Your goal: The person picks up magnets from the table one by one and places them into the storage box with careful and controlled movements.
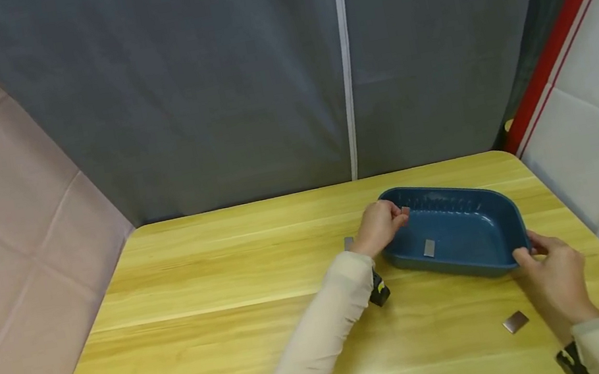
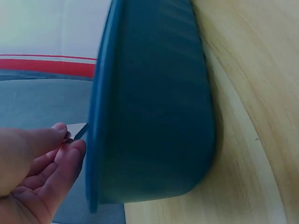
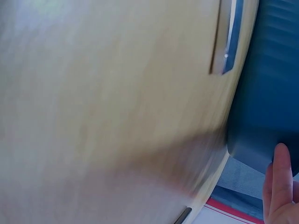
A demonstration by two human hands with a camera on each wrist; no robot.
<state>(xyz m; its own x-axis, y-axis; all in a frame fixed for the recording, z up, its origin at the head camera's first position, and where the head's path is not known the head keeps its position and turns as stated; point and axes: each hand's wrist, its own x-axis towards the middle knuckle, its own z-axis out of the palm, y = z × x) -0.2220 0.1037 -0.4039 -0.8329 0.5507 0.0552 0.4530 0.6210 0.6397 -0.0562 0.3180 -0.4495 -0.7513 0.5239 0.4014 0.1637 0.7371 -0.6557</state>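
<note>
A deep blue rectangular tray (image 1: 458, 232) with rounded corners sits on the wooden table. Over its left end, my left hand (image 1: 377, 227) pinches a small thin metal plate (image 2: 81, 132) between thumb and fingers, beside the rim in the left wrist view. My right hand (image 1: 558, 275) grips the tray's near right corner, thumb at the rim; in the right wrist view its fingers (image 3: 282, 182) touch the outer wall. One small grey plate (image 1: 429, 248) lies on the tray floor.
Another small metal plate (image 1: 516, 322) lies on the table (image 1: 211, 336) in front of the tray. A grey plate (image 1: 348, 243) shows partly behind the left wrist. A grey curtain (image 1: 199, 97) hangs along the back edge, with pale cloth walls on both sides.
</note>
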